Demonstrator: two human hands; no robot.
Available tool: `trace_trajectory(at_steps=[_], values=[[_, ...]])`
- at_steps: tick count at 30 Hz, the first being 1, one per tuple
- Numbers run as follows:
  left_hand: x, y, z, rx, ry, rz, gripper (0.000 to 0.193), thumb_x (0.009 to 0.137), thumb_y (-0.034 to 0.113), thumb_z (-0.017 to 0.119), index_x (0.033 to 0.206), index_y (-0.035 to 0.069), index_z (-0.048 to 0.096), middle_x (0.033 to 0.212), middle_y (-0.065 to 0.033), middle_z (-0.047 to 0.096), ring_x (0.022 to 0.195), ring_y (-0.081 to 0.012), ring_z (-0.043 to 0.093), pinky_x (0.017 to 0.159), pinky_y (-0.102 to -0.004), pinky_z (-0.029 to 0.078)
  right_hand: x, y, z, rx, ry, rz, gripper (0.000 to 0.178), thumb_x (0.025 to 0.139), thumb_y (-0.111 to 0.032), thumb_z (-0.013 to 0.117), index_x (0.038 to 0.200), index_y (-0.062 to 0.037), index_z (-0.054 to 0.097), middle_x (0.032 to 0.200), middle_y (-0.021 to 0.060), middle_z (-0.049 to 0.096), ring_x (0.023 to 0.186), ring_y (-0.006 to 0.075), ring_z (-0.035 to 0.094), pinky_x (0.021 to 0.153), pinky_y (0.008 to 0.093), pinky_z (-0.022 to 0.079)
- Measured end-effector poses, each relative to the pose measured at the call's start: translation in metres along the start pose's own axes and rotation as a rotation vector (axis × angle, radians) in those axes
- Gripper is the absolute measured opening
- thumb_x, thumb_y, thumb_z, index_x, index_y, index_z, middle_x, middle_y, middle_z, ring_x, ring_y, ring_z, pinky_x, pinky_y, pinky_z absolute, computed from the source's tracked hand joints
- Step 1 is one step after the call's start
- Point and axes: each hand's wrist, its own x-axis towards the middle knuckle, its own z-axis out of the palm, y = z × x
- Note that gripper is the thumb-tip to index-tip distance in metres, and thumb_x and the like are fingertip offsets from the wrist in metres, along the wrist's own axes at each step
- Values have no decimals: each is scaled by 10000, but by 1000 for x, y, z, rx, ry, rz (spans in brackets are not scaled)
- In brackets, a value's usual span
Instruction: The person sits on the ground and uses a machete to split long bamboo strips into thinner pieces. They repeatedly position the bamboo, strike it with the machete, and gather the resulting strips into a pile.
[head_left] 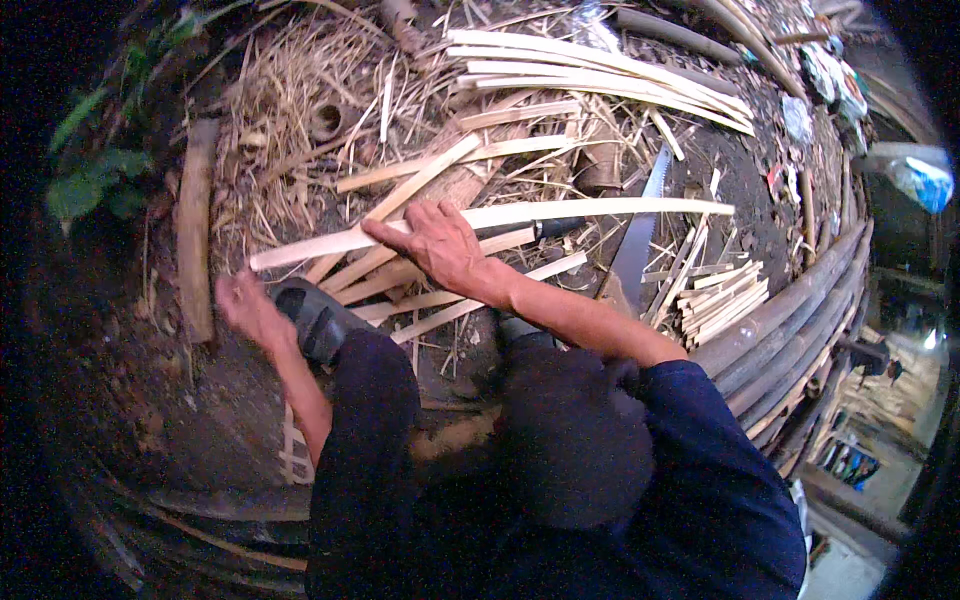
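Note:
A long pale strip of split bamboo or wood [600,208] stretches across the middle of the head view, its left end lower and nearer to me. My right hand [440,248] is closed over this strip left of its middle, the fingers reaching past its far edge. Motion blurs my left hand [255,308], which hovers just below the strip's left end beside a dark sandal [312,318]; its fingers are smeared. Under and around the strip lie several shorter pale strips [420,185]. A black tool handle [560,228] shows just below it, and its blade is not clear.
A hand saw [640,235] lies to the right, near a bundle of short sticks [725,302]. Long strips [600,75] are stacked at the far side. Stout poles [800,320] border the right, a thick bamboo piece [197,230] lies left, and shavings [290,110] litter the ground.

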Motion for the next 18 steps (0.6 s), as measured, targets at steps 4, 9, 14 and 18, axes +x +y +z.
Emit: trace_trajectory(at_steps=[4, 9, 14, 18], values=[[26, 107, 5, 242, -116, 394, 388, 903, 186, 568, 1232, -6, 494, 1125, -152, 575, 984, -247, 573, 887, -355, 446, 11, -13, -30, -22, -79, -61, 532, 880, -95, 385, 1369, -302, 412, 899, 113, 498, 907, 260, 519, 803, 386, 370], [-62, 236, 116, 578, -1235, 783, 415, 877, 253, 611, 1212, 20, 531, 1117, -162, 625, 1033, -277, 607, 884, -359, 467, 22, -30, -53, 510, -154, -109, 448, 925, -171, 390, 1372, -213, 402, 1216, 135, 481, 1170, 267, 442, 1005, 422, 317], [-113, 257, 171, 761, -1679, 668, 580, 803, 386, 677, 1238, 52, 490, 897, -215, 618, 776, -325, 586, 717, -413, 472, 34, -34, -53, 305, 308, -203, 294, 895, -214, 474, 1142, -117, 602, 1076, 142, 624, 1012, 293, 587, 834, 447, 470], [-138, 245, 199, 673, -1625, 638, 493, 843, 365, 648, 1176, 25, 521, 821, -187, 624, 720, -296, 585, 674, -385, 476, 31, -19, -52, 204, 126, -38, 284, 863, -161, 469, 1090, -99, 628, 1076, 169, 627, 1024, 317, 577, 909, 426, 444]])
